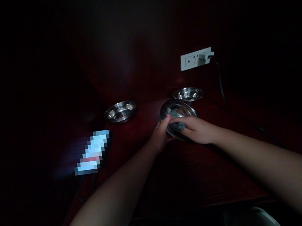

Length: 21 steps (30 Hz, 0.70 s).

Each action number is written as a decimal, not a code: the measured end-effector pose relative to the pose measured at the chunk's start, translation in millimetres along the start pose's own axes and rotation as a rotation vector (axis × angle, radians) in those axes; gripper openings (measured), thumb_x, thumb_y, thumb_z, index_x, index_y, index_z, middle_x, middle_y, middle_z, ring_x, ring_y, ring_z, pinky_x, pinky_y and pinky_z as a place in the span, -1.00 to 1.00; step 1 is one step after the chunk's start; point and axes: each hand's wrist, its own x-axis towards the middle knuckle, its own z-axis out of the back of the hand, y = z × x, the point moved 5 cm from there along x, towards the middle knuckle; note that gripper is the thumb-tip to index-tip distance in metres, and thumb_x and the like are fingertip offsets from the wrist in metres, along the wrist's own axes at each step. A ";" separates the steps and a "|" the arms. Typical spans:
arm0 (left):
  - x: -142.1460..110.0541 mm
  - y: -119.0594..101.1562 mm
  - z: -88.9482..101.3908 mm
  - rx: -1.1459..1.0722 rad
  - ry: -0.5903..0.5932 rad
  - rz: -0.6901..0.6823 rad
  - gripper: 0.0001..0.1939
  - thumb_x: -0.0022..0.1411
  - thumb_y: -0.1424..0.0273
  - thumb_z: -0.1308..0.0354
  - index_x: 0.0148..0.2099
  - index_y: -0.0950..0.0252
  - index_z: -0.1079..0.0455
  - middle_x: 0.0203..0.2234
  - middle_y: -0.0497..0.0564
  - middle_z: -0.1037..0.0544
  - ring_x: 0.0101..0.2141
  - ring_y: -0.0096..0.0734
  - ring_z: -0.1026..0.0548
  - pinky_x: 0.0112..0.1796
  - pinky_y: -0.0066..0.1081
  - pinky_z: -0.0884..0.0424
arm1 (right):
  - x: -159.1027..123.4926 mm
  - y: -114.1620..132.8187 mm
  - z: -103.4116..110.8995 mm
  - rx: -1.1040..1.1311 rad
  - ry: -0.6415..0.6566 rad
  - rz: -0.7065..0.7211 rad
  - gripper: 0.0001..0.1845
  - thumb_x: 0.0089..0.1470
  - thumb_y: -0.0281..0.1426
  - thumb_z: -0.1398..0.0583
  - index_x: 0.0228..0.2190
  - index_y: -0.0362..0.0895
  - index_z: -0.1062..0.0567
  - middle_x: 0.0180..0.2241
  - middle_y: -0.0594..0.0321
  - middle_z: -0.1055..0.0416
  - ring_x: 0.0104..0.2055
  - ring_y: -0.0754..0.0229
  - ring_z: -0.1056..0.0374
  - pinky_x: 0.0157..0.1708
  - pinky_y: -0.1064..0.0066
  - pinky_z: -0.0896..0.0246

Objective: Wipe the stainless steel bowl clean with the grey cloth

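Dimly lit throughout; borders of the frame sunk in black.

Just right of centre: a shiny metal bowl [184, 109], tilted, hollow side turned partly toward the camera. Seen over a dark red table [209, 172]; cannot tell whether touching the wood, underside being hidden.

Left hand [162, 136], middle of the frame: clasping the bowl by its left edge. Thumb laid over the rim onto the inner side; fingers mostly hidden behind the metal, exact placement not readable.

Right hand [197, 128], right of centre: extended from lower right, curled over a grey mesh pad [180, 126] inside the bowl. Fingers held together, pointing left across the hollow, close to the left thumb; cannot tell whether touching it. Mesh visible above and below the fingers; cannot tell whether all one piece.

Left of centre: stacked bowls [121, 113], upright, several rims showing one beneath another, well apart from both hands. Behind the held bowl, slightly right: a rear bowl [188, 94], upright, partly overlapped in view; contact not readable.

Left part of the frame: a phone [92, 152] with lit screen, content masked into blocks. Below it, a thin cable [94, 181].

Upper right: a white wall socket [188, 62] with a plug [207, 56] in its right part; dark cord [221, 85] hanging down, then trailing toward lower right.
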 end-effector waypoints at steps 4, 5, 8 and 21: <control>-1.2 -1.4 -1.5 -0.017 -0.002 0.019 -0.47 0.23 0.03 -0.08 0.09 0.28 -0.38 -0.06 0.21 -0.56 -0.05 -0.03 -0.51 -0.11 -0.04 -0.46 | 0.2 -1.6 1.7 0.000 0.032 -0.081 -0.77 0.18 -0.46 -0.05 -0.28 -0.19 -0.51 -0.31 0.13 -0.53 -0.30 0.15 -0.42 -0.20 0.22 -0.33; -1.2 -1.4 -1.3 -0.017 -0.004 0.031 -0.49 0.24 0.03 -0.07 0.06 0.30 -0.41 -0.08 0.21 -0.56 -0.05 -0.03 -0.51 -0.10 -0.04 -0.46 | 0.1 -2.3 2.0 -0.009 0.033 -0.094 -0.78 0.20 -0.44 -0.05 -0.34 -0.19 -0.49 -0.35 0.15 -0.51 -0.33 0.17 -0.40 -0.24 0.25 -0.31; -0.4 -0.9 0.0 -0.024 -0.009 0.066 -0.51 0.24 0.03 -0.06 -0.05 0.33 -0.46 -0.14 0.21 -0.59 -0.06 -0.03 -0.51 -0.07 -0.05 -0.44 | -0.1 -3.5 2.6 -0.013 0.021 -0.102 -0.76 0.22 -0.38 -0.05 -0.41 -0.18 -0.45 -0.41 0.18 -0.48 -0.38 0.20 -0.35 -0.29 0.29 -0.28; 2.4 -0.6 2.0 -0.056 0.009 0.054 -0.55 0.25 0.08 -0.06 -0.05 0.33 -0.47 -0.12 0.19 -0.58 -0.06 -0.07 -0.51 -0.06 -0.07 -0.44 | 1.6 4.1 -0.1 0.065 0.030 -0.024 -0.79 0.21 -0.44 -0.05 -0.26 -0.17 -0.49 -0.24 0.12 -0.52 -0.20 0.14 -0.43 -0.13 0.20 -0.34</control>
